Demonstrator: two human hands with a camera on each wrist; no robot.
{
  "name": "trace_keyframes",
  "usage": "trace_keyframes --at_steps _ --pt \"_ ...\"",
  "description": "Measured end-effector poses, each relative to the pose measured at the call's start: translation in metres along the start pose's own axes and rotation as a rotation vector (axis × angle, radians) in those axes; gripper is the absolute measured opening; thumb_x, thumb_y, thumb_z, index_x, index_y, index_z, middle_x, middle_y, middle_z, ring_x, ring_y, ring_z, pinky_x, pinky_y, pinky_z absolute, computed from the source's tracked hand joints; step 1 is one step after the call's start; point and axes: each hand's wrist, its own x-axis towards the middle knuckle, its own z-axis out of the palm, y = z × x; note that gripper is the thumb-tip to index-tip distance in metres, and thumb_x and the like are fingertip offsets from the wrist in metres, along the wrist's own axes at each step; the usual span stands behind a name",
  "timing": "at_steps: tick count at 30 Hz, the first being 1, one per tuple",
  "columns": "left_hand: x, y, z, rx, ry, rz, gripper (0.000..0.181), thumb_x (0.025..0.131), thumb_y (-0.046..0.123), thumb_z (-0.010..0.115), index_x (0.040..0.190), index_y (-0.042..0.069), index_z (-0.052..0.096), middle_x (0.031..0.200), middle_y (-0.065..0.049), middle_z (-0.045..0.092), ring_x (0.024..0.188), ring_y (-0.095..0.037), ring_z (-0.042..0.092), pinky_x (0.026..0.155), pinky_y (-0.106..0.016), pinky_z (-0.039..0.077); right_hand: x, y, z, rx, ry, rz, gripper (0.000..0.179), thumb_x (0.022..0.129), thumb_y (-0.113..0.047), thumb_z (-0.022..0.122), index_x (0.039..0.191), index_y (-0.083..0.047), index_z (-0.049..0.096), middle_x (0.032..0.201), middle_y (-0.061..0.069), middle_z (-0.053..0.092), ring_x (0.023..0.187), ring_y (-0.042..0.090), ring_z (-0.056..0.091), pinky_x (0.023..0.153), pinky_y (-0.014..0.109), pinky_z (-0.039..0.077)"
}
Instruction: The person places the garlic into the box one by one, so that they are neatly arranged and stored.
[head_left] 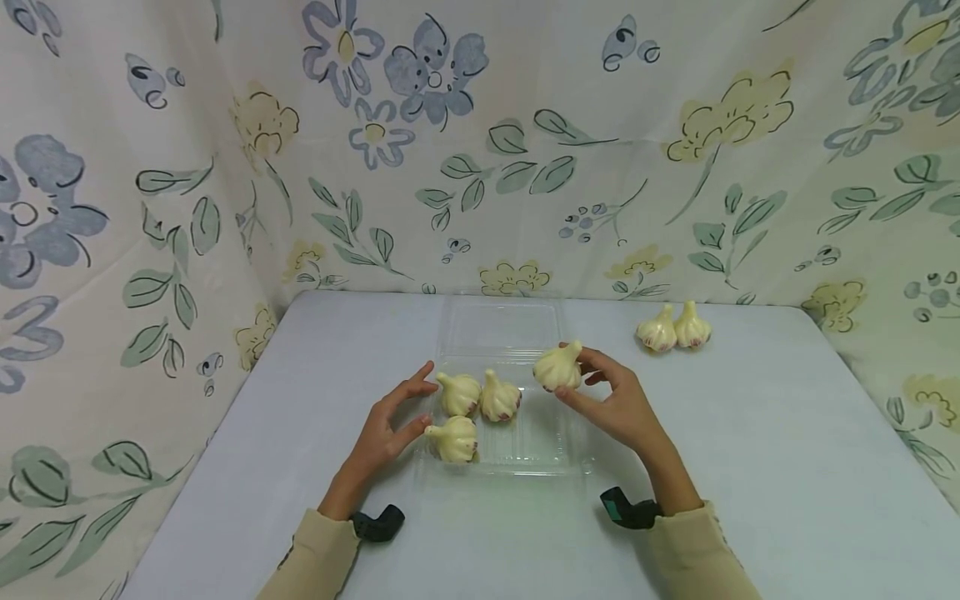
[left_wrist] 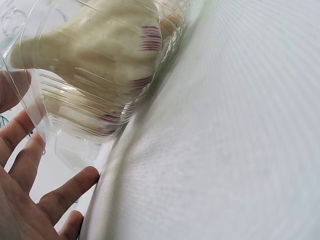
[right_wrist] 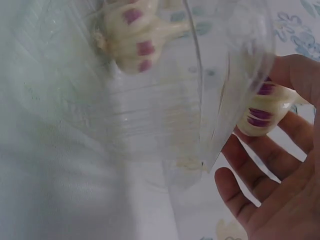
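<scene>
My right hand (head_left: pixel 618 404) pinches a garlic bulb (head_left: pixel 557 368) between thumb and fingers, over the right side of a clear plastic clamshell container (head_left: pixel 536 433). In the right wrist view this garlic bulb (right_wrist: pixel 262 112), cream with purple patches, shows beyond the container wall. Three more bulbs sit in the container's left half: one at the back left (head_left: pixel 459 394), one beside it (head_left: pixel 499 397), one at the front left (head_left: pixel 455 439). Along the container's left side, my left hand (head_left: pixel 382 433) is spread with its fingertips right at the wall. The left wrist view shows its fingers (left_wrist: pixel 65 197) extended.
Behind the base, the container's hinged lid (head_left: pixel 502 325) lies folded back. Two more garlic bulbs (head_left: pixel 673 329) stand together at the back right of the white table (head_left: pixel 750 433). A flowered curtain (head_left: pixel 480 167) hangs behind and along both sides.
</scene>
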Motion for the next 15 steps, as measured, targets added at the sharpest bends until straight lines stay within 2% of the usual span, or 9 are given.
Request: trace_keyframes --at_steps 6,11,15 --pt "-0.001 -0.004 0.0 -0.006 0.003 0.003 0.038 0.093 -0.002 0.064 0.129 -0.008 0.059 0.161 -0.021 0.039 0.143 -0.031 0.048 0.118 -0.018 0.028 -0.001 -0.003 0.004 -0.004 -0.037 -0.025 0.056 0.088 -0.018 0.081 0.14 -0.018 0.061 0.136 -0.002 0.067 0.107 0.004 0.057 0.093 0.042 0.052" --pt "0.0 -0.003 0.0 -0.004 0.002 0.0 0.038 0.092 -0.002 0.065 0.13 -0.007 0.059 0.162 -0.02 0.039 0.144 -0.034 0.046 0.119 -0.018 0.027 -0.002 -0.007 0.007 -0.002 -0.069 -0.028 0.055 0.087 -0.02 0.082 0.138 -0.021 0.063 0.127 -0.003 0.069 0.107 0.007 0.058 0.095 0.049 0.051" --pt "0.0 0.0 0.0 -0.007 -0.003 -0.02 0.039 0.092 -0.001 0.065 0.131 -0.006 0.059 0.162 -0.019 0.038 0.147 -0.03 0.044 0.119 -0.019 0.027 -0.002 -0.011 0.011 -0.01 -0.106 -0.039 0.055 0.085 -0.021 0.084 0.136 -0.021 0.064 0.119 -0.004 0.07 0.106 0.01 0.058 0.096 0.051 0.051"
